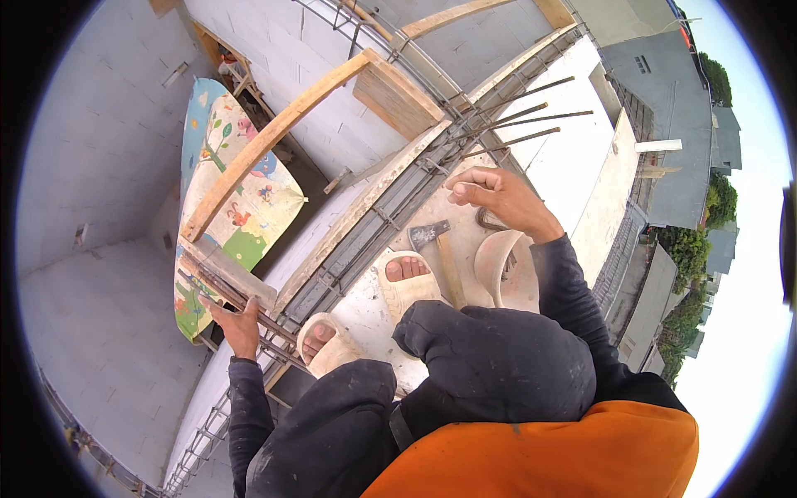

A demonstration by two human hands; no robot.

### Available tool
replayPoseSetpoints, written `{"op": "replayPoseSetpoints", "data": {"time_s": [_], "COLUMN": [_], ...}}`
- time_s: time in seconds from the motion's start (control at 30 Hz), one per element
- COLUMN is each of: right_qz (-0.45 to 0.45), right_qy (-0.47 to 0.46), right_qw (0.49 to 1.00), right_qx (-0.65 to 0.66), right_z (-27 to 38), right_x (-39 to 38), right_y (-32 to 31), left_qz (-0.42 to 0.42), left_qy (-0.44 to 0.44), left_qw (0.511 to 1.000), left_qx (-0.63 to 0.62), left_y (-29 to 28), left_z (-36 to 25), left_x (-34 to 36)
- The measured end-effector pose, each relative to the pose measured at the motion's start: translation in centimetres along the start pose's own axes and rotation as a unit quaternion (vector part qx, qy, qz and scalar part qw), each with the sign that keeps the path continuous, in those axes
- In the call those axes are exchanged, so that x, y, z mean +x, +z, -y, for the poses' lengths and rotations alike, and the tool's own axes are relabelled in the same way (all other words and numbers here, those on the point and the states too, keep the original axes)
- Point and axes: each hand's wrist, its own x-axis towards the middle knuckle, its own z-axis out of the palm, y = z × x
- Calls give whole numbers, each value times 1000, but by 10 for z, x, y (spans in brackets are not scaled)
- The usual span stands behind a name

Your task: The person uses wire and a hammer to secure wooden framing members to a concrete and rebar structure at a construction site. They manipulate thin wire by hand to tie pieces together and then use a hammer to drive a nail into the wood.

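My left hand (239,328) is low on the left with its fingers stretched apart, beside several thin reddish-brown bars (270,325) and the end of a wooden board (237,270). Whether it touches them is hard to tell. My right hand (508,201) hovers with bent fingers, thumb and forefinger apart, and nothing shows in it. Below it lies a hatchet-like hammer (427,234) with a wooden handle. Next to the handle stands a beige plastic container (490,270) with what look like nails inside. A small dark metal thing (488,220) sits partly hidden under the right wrist.
A steel rebar cage (386,217) runs along the wall top, with loose rod ends (544,108) sticking out. Wooden framing (278,129) spans the drop on the left, above a patterned sheet (249,195). My sandalled feet (407,270) rest on the pale ledge; rooftops lie right.
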Motion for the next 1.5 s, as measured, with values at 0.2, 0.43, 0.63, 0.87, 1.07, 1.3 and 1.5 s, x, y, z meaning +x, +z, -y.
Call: {"op": "replayPoseSetpoints", "data": {"time_s": [0.2,0.43,0.63,0.87,1.07,1.3,1.5], "right_qz": [-211,-335,-278,-167,-106,-239,-282], "right_qy": [16,63,121,271,270,151,209], "right_qw": [958,926,936,917,957,951,904], "right_qx": [193,161,180,240,28,-123,-243], "right_z": [-55,-90,-154,-263,-297,-340,-317], "right_x": [-53,-100,-149,-133,-116,-119,-100], "right_y": [-15,-57,-53,18,53,76,94], "left_qz": [39,49,76,102,116,163,127], "left_qy": [-15,-22,-24,-58,-61,-96,-22], "left_qw": [998,997,995,990,988,978,985], "left_qx": [-54,-49,-60,-79,-87,-87,-113], "left_y": [-5,-4,1,-6,-12,5,13], "left_z": [11,26,11,0,-19,-30,26], "left_x": [8,10,13,8,2,-6,13]}}
